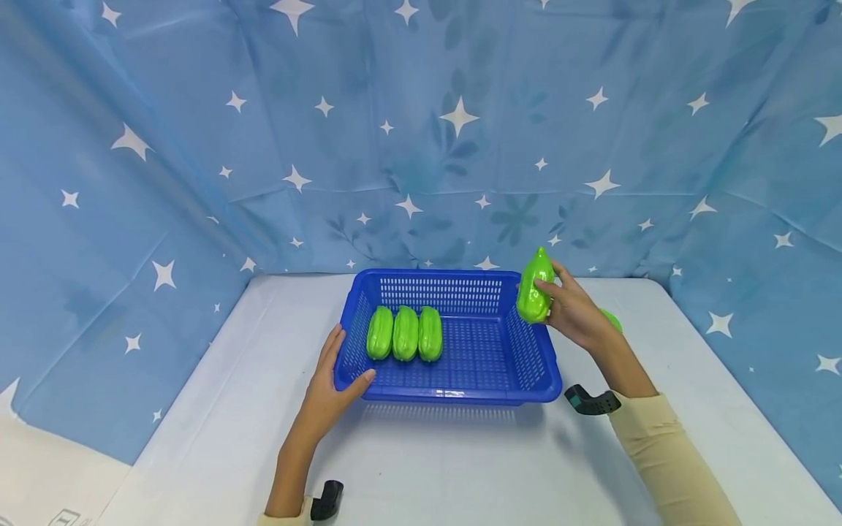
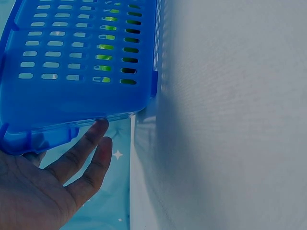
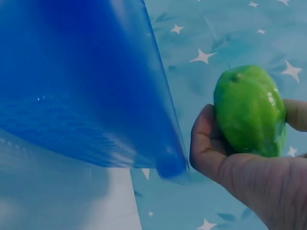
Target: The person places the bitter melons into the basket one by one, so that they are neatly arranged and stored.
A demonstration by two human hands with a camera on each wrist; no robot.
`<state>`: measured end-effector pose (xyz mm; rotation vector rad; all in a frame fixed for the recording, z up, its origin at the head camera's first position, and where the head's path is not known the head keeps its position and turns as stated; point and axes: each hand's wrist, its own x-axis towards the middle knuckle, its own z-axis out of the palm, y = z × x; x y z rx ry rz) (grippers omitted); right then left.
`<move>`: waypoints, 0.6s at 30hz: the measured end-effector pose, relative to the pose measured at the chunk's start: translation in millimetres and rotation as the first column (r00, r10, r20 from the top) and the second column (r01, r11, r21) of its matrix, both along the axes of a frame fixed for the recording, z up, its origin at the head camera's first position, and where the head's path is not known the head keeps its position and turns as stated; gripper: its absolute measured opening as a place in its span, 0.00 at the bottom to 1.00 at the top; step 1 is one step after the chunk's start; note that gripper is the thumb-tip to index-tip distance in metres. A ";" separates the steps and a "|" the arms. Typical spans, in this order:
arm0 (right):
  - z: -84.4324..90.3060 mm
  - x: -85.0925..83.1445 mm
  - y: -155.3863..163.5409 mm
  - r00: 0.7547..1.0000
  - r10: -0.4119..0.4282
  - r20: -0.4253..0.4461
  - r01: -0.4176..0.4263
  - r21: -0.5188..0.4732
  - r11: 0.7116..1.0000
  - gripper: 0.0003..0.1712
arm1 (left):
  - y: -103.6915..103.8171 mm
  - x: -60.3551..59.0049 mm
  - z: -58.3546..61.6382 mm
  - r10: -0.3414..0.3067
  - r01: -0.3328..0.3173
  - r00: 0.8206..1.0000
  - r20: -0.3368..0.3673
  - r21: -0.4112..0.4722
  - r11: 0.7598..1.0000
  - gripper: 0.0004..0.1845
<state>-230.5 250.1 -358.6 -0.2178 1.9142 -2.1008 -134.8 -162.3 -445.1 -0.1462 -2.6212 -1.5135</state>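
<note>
A blue slotted basket stands on the white table, with three green toy vegetables lying side by side in its left half. My right hand grips a fourth green vegetable above the basket's right rim; in the right wrist view the green vegetable sits between thumb and fingers beside the basket wall. My left hand rests with straight fingers against the basket's front left corner. In the left wrist view the fingers touch the basket rim.
Another green piece peeks out behind my right hand on the table. A blue starred cloth hangs behind and at both sides. Bare tabletop lies in front of the basket.
</note>
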 end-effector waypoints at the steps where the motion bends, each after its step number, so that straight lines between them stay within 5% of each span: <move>1: -0.7 -1.7 -1.9 1.000 -0.011 -0.004 0.011 0.017 1.000 0.42 | 0.0 0.2 0.1 0.000 0.000 1.000 0.001 0.001 1.000 0.50; 18: 3.3 -12.5 -16.8 0.995 0.098 -0.006 -0.094 0.240 0.966 0.44 | 0.4 0.9 0.3 0.001 -0.001 1.000 -0.004 -0.009 1.000 0.50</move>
